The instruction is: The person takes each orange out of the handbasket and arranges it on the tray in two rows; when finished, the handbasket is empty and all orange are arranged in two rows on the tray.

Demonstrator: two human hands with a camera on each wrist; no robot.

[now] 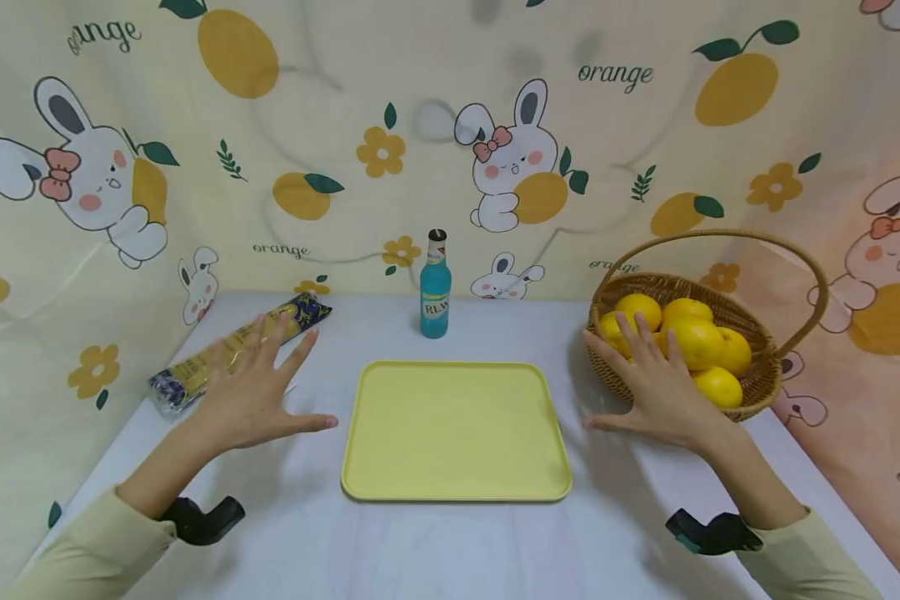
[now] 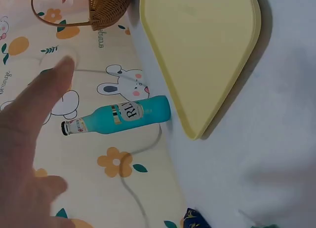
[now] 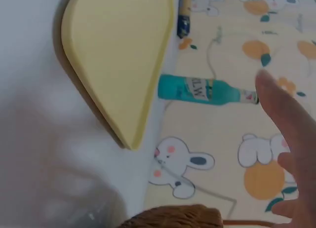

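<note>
My left hand is held over the table's left side with fingers spread, holding nothing. It partly covers a long blue-and-gold plastic package in the head view. My right hand, fingers also spread and holding nothing, overlaps the front of a wicker basket of yellow fruit that look like lemons. Between the hands lies a bare yellow tray. Behind the tray a blue bottle with a dark cap stands upright. Both wrist views show the bottle and tray, with a thumb at the side.
A white cloth covers the table. At its back and sides hangs a curtain printed with rabbits and oranges. The basket's tall arched handle rises above the fruit. Each wrist wears a black strap.
</note>
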